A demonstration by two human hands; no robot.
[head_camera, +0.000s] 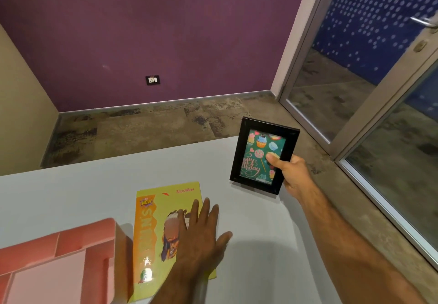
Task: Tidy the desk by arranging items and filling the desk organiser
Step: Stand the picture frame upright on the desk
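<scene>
The right hand (292,173) grips the black frame (263,155) by its right edge, thumb across the glass and fingers curled behind, holding it upright with its bottom edge at the desk (71,192) near the far right corner. The left hand (201,235) lies flat, fingers straight and slightly spread, on the yellow book (154,232). The pink organiser (71,256) sits just left of the book.

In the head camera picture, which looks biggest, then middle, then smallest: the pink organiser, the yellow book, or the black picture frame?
1. Pink organiser, though partly cut off and nearest the camera.
2. Yellow book, close in size to the organiser, so unsure.
3. Black picture frame, smallest, but farthest away.
</scene>
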